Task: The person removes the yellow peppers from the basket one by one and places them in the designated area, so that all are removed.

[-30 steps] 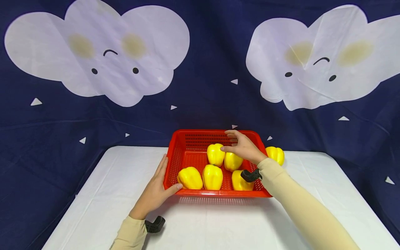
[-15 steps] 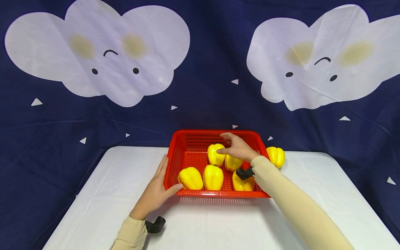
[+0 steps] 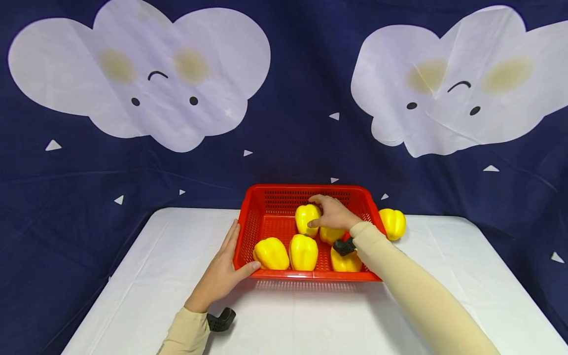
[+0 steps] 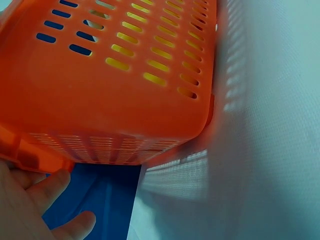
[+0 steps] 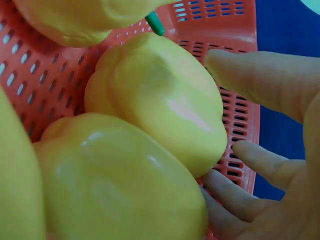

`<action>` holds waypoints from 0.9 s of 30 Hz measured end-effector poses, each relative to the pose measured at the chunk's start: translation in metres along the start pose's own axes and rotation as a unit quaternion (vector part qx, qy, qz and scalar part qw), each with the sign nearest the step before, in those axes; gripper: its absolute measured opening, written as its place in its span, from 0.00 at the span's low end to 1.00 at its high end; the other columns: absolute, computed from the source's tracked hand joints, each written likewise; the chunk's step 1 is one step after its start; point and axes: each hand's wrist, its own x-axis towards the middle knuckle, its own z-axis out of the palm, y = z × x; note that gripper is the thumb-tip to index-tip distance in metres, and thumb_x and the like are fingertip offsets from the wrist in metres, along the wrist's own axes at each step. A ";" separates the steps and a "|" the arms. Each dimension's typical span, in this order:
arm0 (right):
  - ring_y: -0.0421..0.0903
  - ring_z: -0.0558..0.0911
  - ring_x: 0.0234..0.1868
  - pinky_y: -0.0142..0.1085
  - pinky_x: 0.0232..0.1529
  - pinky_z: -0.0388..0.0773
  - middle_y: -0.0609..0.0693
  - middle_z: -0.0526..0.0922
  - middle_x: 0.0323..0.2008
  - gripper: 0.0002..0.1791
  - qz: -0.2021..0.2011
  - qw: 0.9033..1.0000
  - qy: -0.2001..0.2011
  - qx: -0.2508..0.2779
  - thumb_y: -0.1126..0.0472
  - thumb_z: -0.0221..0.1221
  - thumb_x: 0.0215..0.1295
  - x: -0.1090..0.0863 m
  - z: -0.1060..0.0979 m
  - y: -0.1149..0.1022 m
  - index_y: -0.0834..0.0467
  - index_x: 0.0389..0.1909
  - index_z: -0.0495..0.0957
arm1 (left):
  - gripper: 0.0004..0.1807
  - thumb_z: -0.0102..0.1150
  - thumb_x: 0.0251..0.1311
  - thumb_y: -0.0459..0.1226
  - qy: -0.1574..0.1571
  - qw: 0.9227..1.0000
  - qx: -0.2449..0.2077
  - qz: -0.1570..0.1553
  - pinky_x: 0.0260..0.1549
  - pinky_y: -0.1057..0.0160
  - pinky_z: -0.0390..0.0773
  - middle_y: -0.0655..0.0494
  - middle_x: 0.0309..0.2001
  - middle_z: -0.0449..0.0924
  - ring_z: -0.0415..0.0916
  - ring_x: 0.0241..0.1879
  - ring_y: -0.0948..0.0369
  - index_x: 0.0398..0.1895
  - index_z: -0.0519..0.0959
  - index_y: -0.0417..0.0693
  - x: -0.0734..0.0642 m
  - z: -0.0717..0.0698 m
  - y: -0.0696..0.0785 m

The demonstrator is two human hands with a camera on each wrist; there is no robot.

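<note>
A red plastic basket holds several yellow bell peppers. My left hand rests against the basket's left end, its fingers straight along the side and the thumb over the front rim. In the left wrist view its fingertips touch the rim beside the slotted wall. Over the back of the basket, my right hand reaches down with thumb and fingers spread about a yellow bell pepper. The right wrist view has that bell pepper between them, the thumb apart from it. Another bell pepper lies partly hidden beneath the hand.
Along the basket's front lie more bell peppers, one partly covered by the right wrist's camera. A further bell pepper is on the white table, outside the basket's right end. A dark blue cloud-patterned cloth hangs behind.
My right hand has moved left and lower, from above the peppers to around the back one. The left hand stays at the basket's left end.
</note>
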 end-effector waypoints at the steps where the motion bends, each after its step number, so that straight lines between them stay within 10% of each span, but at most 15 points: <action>1: 0.60 0.72 0.63 0.56 0.71 0.58 0.62 0.74 0.64 0.41 -0.002 1.000 -0.003 -0.010 0.57 0.72 0.56 0.001 0.001 0.000 0.65 0.69 0.68 | 0.56 0.67 0.60 0.52 0.000 1.000 0.000 0.000 0.69 0.39 0.57 0.54 0.82 0.36 0.49 0.77 0.46 0.81 0.44 0.42 0.000 0.000 0.000; 27: 0.64 0.69 0.65 0.60 0.73 0.49 0.65 0.72 0.63 0.53 0.004 0.992 -0.016 -0.124 0.60 0.76 0.44 0.007 0.018 -0.007 0.63 0.72 0.61 | 0.56 0.66 0.61 0.52 0.003 1.000 0.003 0.005 0.68 0.38 0.57 0.52 0.81 0.36 0.49 0.77 0.45 0.81 0.43 0.42 0.001 0.002 -0.003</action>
